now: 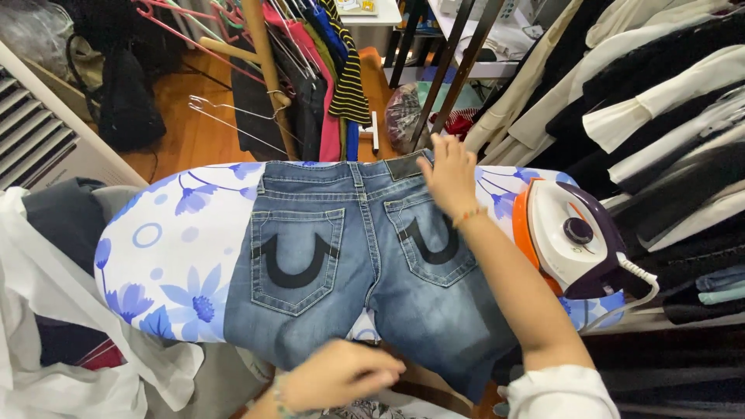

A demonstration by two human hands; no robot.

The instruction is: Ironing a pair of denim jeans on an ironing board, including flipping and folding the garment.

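Observation:
A pair of blue jeans lies back side up across an ironing board with a white cover printed in blue flowers. Two rear pockets with dark curved stitching face up. My right hand rests flat on the waistband near the right pocket, fingers apart. My left hand is at the near edge of the board, closed on the lower hem part of the jeans. A white, orange and purple iron stands on its heel at the board's right end, apart from both hands.
Clothes hang on a rack at the right and on a stand behind the board. Wire hangers stick out at the back. A heap of white and dark laundry lies at the left. The iron's cord trails down right.

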